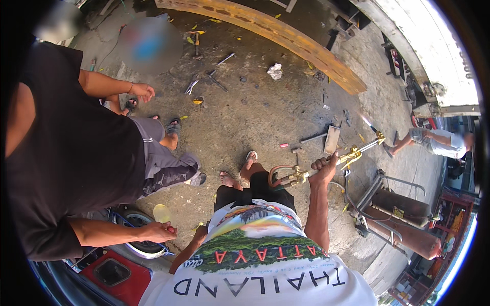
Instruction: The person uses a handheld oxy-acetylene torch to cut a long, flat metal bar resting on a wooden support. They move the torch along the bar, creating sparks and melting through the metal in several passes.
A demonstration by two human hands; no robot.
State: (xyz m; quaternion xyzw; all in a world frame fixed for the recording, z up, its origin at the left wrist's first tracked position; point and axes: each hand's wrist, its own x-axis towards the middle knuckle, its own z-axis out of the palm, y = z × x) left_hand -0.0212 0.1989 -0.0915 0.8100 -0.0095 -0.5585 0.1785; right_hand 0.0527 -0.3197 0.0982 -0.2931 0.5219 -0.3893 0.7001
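My right hand (325, 168) grips a brass-and-steel cutting torch (352, 155), held out to the right with a flame (366, 120) at its tip. Hoses (276, 173) loop from its rear end beside my black shorts. My left hand (198, 235) hangs low by my left hip, partly behind my printed white shirt (255, 270); its fingers are hard to make out. A co-worker in a black shirt (66, 137) stands close on my left, one hand (143, 92) forward and the other (163, 232) low.
A long rusty steel beam (306, 51) crosses the top. Tools (214, 79), a hammer (312, 138) and a metal plate (332, 140) lie on the concrete (229, 122). Gas cylinders on a trolley (403, 239) are right; a person (449, 145) walks beyond. A wheeled vehicle (127, 270) is lower left.
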